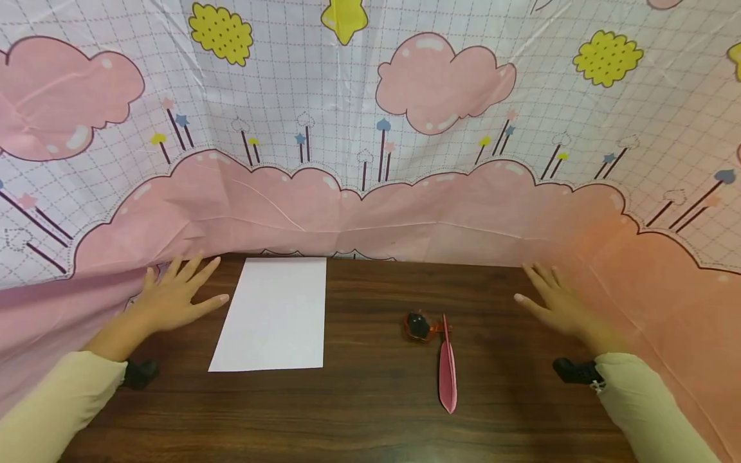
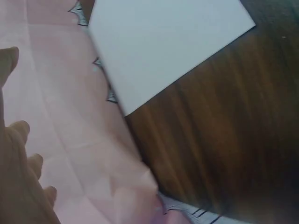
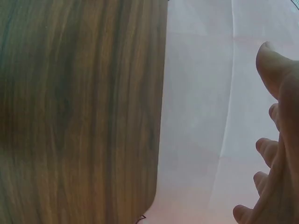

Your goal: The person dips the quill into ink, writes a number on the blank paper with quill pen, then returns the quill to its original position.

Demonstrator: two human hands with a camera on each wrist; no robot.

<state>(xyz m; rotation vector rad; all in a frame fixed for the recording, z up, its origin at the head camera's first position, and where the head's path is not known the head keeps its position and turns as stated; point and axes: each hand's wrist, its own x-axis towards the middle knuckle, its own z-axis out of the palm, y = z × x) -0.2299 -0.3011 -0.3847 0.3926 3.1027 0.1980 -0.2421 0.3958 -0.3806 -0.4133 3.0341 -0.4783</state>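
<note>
My left hand (image 1: 172, 299) is held out with its fingers spread, beside the far left part of a white sheet of paper (image 1: 274, 315). It holds nothing. On the other side, my right hand (image 1: 558, 305) has its fingers extended near the table's far right edge, likewise holding nothing. Between the hands, right of the paper, lies a slim pink feather-shaped thing (image 1: 448, 379) with a thin dark pink stem. Its stem end meets a small translucent orange object (image 1: 419, 326) with a black middle; whether they touch, I cannot tell. In the left wrist view, the same paper (image 2: 163, 42) shows.
Everything lies on a dark brown wooden table (image 1: 370, 418). Behind it hangs a pink and white cloth (image 1: 370, 218) printed with clouds and stars, which also drapes along both sides. Black wrist straps (image 1: 139, 374) show below the pale sleeves (image 1: 69, 399).
</note>
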